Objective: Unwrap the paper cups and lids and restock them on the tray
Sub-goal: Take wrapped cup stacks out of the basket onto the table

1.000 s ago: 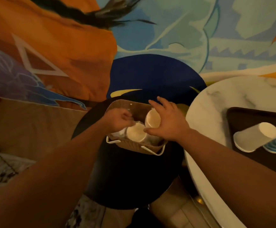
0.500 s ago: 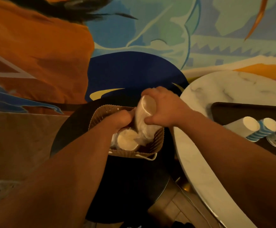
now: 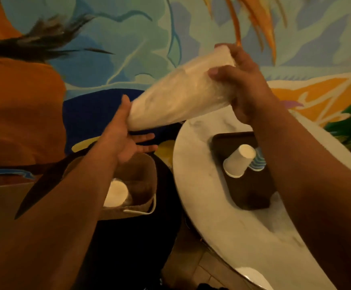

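A long plastic-wrapped sleeve of white paper cups (image 3: 176, 97) hangs slanted in the air above the basket. My right hand (image 3: 239, 84) grips its upper end. My left hand (image 3: 126, 141) is spread under its lower end, palm up, thumb against the wrapper. A dark tray (image 3: 252, 197) lies on the white marble table (image 3: 193, 174) at the right, with an upturned white cup stack (image 3: 239, 162) on it and a blue-striped cup stack (image 3: 258, 162) just behind. Another wrapped white stack (image 3: 116, 193) remains in the brown basket (image 3: 141, 172).
The basket stands on a round black side table (image 3: 132, 248), left of the marble table. A colourful painted wall fills the background. Wood floor shows between the two tables at the bottom.
My right hand has lifted the wrapped sleeve out of the basket, up and to the right. My left hand left the basket and now supports the sleeve's lower end.
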{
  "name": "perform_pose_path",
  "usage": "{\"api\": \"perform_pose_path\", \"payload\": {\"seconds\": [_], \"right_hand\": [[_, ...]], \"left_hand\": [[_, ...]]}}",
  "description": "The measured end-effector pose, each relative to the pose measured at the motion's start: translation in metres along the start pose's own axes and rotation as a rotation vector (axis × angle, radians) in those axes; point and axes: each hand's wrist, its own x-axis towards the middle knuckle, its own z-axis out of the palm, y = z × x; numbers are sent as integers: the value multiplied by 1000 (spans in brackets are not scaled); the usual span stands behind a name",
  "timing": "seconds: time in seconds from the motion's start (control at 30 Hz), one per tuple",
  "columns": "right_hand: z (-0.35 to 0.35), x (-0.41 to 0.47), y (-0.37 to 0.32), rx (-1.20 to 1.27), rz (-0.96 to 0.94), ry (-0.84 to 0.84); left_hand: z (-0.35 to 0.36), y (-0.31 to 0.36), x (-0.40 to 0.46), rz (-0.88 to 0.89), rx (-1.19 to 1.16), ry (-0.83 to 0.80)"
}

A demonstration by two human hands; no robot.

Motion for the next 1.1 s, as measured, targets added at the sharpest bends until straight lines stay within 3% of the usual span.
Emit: {"api": "perform_pose_path", "payload": {"seconds": [0.1, 0.17, 0.23, 0.3, 0.4, 0.47, 0.57, 0.67, 0.77, 0.93, 1.1], "right_hand": [[-30, -32, 38, 236, 98, 151], [-47, -73, 79, 358, 314, 217], [-64, -119, 121, 451, 502, 179], [-81, -161, 151, 544, 629, 129], [-105, -209, 175, 638, 762, 96], [-122, -228, 183, 587, 793, 43], [-158, -243, 194, 306, 822, -59], [-204, -258, 210, -505, 598, -343], [-236, -272, 226, -1227, 244, -640], [-249, -278, 238, -1400, 69, -776], [-253, -282, 240, -1413, 15, -780]], "left_hand": [[38, -12, -15, 70, -95, -39], [59, -25, -25, 155, -82, 88], [80, -44, -40, 268, 73, 219], [105, -75, -60, 355, 149, 230], [132, -146, -84, 226, 115, 110], [143, -193, -94, 120, 244, 69], [156, -241, -99, 107, 517, 153], [177, -262, -106, 190, 623, 251], [197, -281, -107, 275, 787, 200], [219, -298, -101, 396, 858, 161], [217, -298, -102, 350, 913, 105]]}}
